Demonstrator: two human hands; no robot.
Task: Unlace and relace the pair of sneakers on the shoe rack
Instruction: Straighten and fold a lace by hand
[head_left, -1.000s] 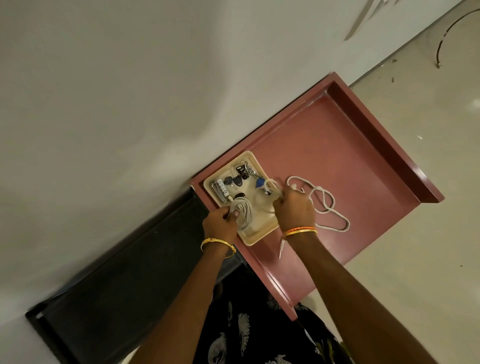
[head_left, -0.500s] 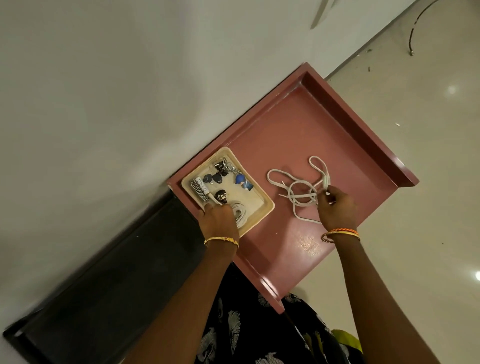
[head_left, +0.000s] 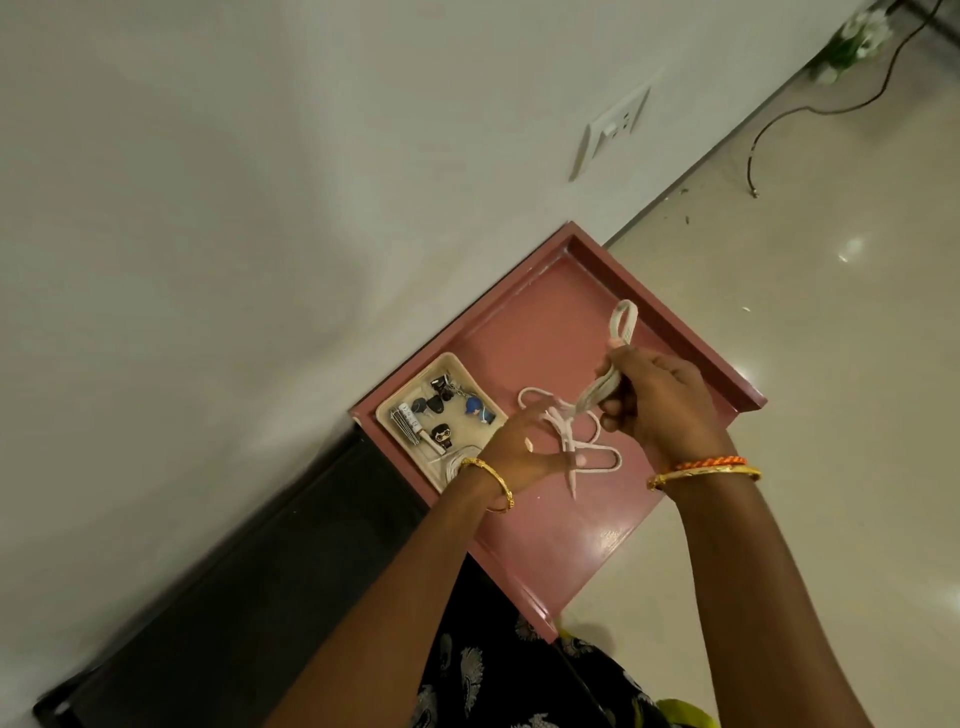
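Note:
A white shoelace (head_left: 566, 426) lies partly on the pink top of the shoe rack (head_left: 545, 525). My right hand (head_left: 657, 400) is closed on a folded bunch of this lace, and a loop (head_left: 623, 322) sticks up past its fingers. My left hand (head_left: 519, 452) hovers over the trailing part of the lace with fingers spread, touching or nearly touching it. A second coiled white lace (head_left: 452, 465) lies in the cream tray, partly hidden by my left wrist. No sneakers are in view.
A cream tray (head_left: 400, 405) with keys and small keychain figures sits at the rack's left corner. The rack has raised rims and stands against a white wall with a socket (head_left: 613, 130). A black surface (head_left: 234, 597) lies at lower left. Glossy floor with a cable (head_left: 769, 124) is at right.
My right hand has lifted a bunch of the lace off the rack. My left hand has left the tray and moved right over the lace's trailing end.

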